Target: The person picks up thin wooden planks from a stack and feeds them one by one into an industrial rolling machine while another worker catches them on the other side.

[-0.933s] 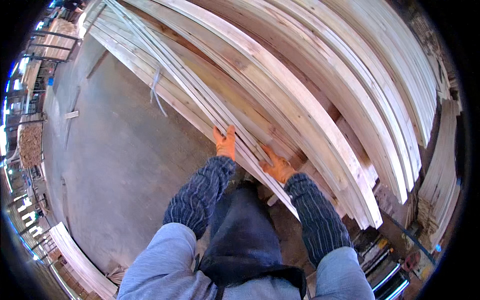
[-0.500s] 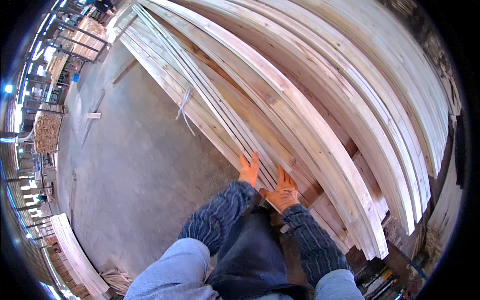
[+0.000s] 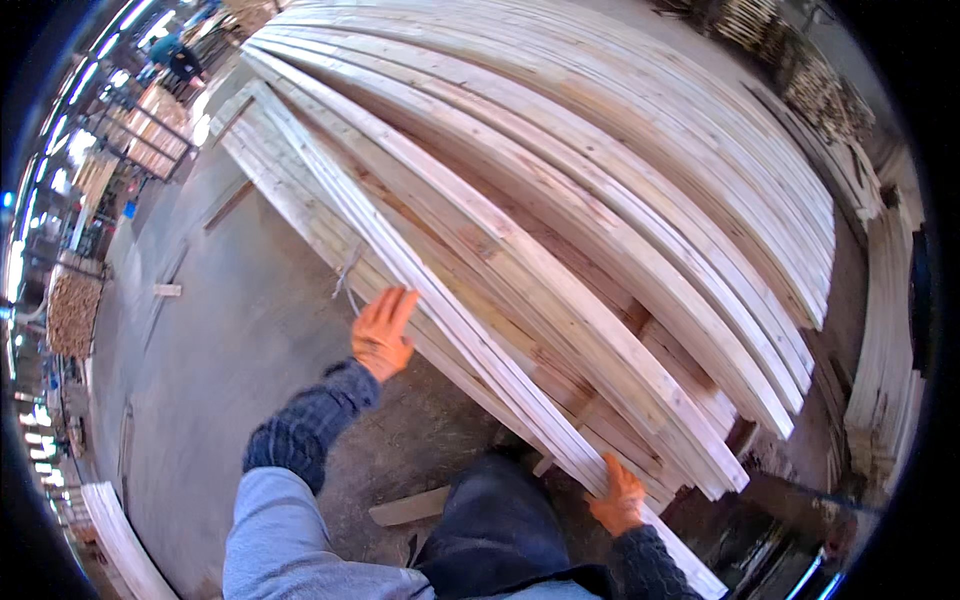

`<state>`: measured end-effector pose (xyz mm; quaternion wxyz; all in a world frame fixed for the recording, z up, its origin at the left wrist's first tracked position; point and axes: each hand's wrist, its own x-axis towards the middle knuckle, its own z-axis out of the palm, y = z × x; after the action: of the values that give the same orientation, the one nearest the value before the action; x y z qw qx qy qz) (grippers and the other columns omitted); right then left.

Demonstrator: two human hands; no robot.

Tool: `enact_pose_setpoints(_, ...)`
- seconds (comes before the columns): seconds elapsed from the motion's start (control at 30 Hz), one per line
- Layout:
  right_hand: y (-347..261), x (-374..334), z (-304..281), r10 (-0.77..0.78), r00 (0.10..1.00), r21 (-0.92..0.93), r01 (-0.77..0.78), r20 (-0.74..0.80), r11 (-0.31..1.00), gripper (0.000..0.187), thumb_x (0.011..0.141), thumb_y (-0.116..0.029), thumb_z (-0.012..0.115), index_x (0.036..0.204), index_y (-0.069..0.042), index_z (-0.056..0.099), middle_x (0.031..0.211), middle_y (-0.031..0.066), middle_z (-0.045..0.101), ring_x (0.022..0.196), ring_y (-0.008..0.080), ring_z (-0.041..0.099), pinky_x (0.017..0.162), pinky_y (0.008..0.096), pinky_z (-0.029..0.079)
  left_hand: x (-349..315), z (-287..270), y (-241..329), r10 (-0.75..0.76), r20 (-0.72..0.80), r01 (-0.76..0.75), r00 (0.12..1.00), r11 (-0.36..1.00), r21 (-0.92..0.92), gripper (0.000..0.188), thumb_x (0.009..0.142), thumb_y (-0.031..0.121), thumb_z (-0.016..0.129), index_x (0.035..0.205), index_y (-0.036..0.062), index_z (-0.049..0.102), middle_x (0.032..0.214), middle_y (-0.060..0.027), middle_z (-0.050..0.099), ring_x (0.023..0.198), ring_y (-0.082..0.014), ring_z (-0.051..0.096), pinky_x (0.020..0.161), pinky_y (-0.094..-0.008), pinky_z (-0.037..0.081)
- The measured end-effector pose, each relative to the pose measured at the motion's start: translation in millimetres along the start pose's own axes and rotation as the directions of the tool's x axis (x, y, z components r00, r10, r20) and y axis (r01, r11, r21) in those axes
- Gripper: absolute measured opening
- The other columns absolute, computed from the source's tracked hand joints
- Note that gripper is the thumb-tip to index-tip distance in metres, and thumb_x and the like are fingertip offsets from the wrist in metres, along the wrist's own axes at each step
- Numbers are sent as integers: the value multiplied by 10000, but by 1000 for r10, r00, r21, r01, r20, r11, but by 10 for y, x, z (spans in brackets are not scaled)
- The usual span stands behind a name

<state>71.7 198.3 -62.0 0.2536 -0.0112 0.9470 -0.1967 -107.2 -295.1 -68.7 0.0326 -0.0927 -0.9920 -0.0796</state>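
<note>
A bundle of long, narrow wood strips lies slantwise over wider boards, its near end reaching past my right side. My right hand, in an orange glove, is wrapped round the strips close to that end. Farther up, my orange-gloved left hand lays its outstretched fingers against the strips' left edge. Under the strips, a pale board borders the floor. A thin, pale tie dangles beside the left fingertips.
Stacked long planks fill the right side. A short board lies by my legs on the concrete floor. Lumber piles stand along the left, more planks at the far right. A person is at the far left.
My hands have spread apart: left up and leftward, right down and rightward. The strips have come nearer, their end now extending beyond my right hand. The view has shifted too.
</note>
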Motion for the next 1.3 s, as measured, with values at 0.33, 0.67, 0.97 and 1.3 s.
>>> enact_pose_setpoints(0.33,1687,-2712,-656,228,934,-196,-287,-274,938,814,550,-51,813,1328,-129,589,1323,137,640,1279,352,580,1106,492,449,1111,62,-278,639,143,-652,756,753,83,734,640,139,875,1327,55,629,1360,-169,659,1328,-346,585,1191,-499,402)
enact_pose_setpoints(0.67,2389,-3669,206,574,785,-144,-612,-235,778,1045,601,-133,912,1539,-174,454,1592,88,474,1530,294,378,1313,467,237,200,209,767,833,197,-830,518,545,-119,501,509,227,791,947,72,605,839,-135,595,782,-392,591,705,-506,434)
enact_pose_setpoints(0.97,2566,-4072,24,389,683,-38,-521,-618,853,979,610,-38,796,1530,-151,481,1562,110,514,1503,315,421,1291,490,282,-789,-664,2780,776,380,-858,504,499,118,426,773,296,760,1138,88,684,1042,-137,679,995,-352,662,872,-484,550)
enact_pose_setpoints(1.3,1844,-2922,397,-164,736,-220,21,-657,975,900,684,-140,678,1556,-173,457,1334,92,655,1261,302,628,1140,489,443,-1824,-249,4785,848,222,-779,482,530,-334,807,534,272,822,1272,18,615,1092,-238,691,1008,-478,635,864,-551,510)
